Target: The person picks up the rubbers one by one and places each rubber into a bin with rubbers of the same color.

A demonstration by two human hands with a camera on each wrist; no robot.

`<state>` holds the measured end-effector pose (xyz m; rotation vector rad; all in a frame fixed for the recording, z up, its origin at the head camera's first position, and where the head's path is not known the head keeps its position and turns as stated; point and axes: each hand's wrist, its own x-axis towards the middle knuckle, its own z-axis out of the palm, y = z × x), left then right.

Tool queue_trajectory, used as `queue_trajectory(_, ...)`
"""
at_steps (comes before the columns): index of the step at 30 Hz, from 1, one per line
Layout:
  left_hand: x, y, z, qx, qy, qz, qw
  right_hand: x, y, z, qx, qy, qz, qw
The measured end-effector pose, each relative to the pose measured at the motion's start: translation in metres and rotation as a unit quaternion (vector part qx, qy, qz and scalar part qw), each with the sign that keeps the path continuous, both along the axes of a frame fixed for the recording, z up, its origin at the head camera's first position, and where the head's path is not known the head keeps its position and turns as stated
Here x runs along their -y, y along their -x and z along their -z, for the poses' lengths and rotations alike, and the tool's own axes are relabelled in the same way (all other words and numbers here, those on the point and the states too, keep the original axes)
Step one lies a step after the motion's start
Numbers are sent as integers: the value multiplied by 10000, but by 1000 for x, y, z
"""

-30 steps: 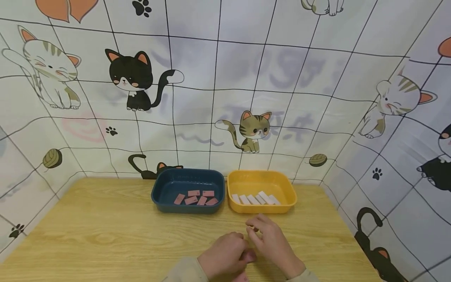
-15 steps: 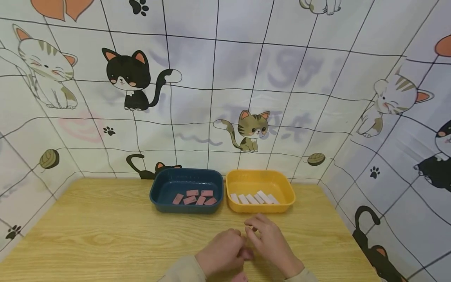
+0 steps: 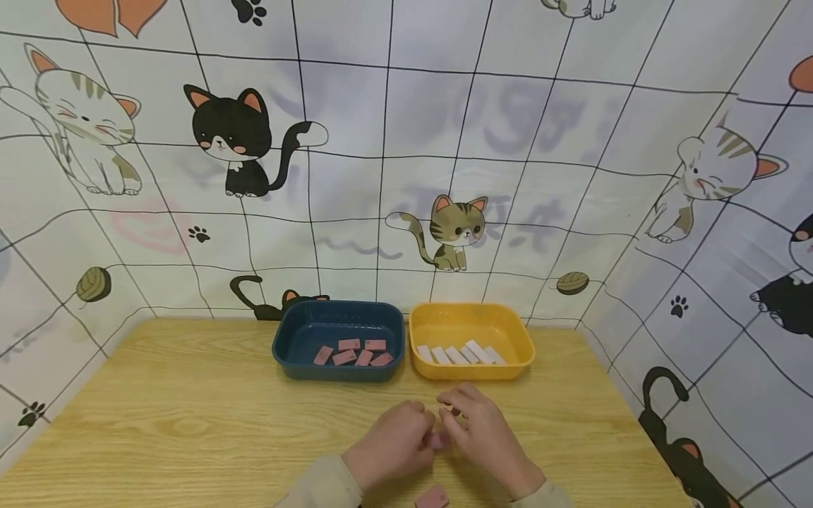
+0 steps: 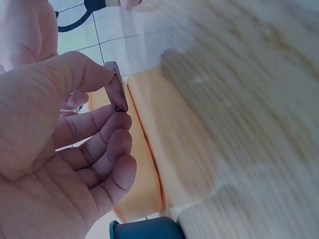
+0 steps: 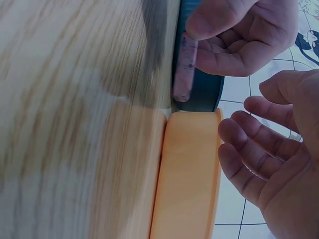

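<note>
In the head view my left hand [image 3: 392,443] pinches a small pink rectangular block [image 3: 437,441] just above the table. The left wrist view shows this pink block [image 4: 115,87] on edge between thumb and index finger, the other fingers loosely bent. Dark marks speckle its face in the right wrist view [image 5: 185,67]. Close beside it, my right hand [image 3: 485,437] holds nothing; its fingers [image 5: 259,132] are relaxed and slightly bent. A second pink block [image 3: 432,497] lies on the table near the front, below the left hand.
A dark blue tray [image 3: 339,372] with several pink blocks [image 3: 345,358] stands at the back. Right next to it is a yellow tray [image 3: 473,372] with several white blocks [image 3: 457,355]. A cat-printed sheet [image 3: 356,176] rises behind the wooden table [image 3: 190,423].
My left hand has moved slightly forward and left with the pink block, uncovering more of the block on the table. The right hand has barely moved.
</note>
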<state>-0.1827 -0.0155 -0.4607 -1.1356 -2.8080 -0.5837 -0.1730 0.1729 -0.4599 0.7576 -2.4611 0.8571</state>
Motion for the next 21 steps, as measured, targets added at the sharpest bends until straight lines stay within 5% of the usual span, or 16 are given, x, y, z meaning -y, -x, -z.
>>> queue_trajectory(5,4,2,-3,36,-60,-153,9999,2,-1,-1,89,-47,11,9999)
queue_trajectory(13,10,3,-8,-640,-470,-105,9968,3,-2,-3,44,-9,-45,10000)
queue_trajectory(21,17,6,-15,-183,-593,-312,9976,6,-1,-1,-114,6,-198,9997)
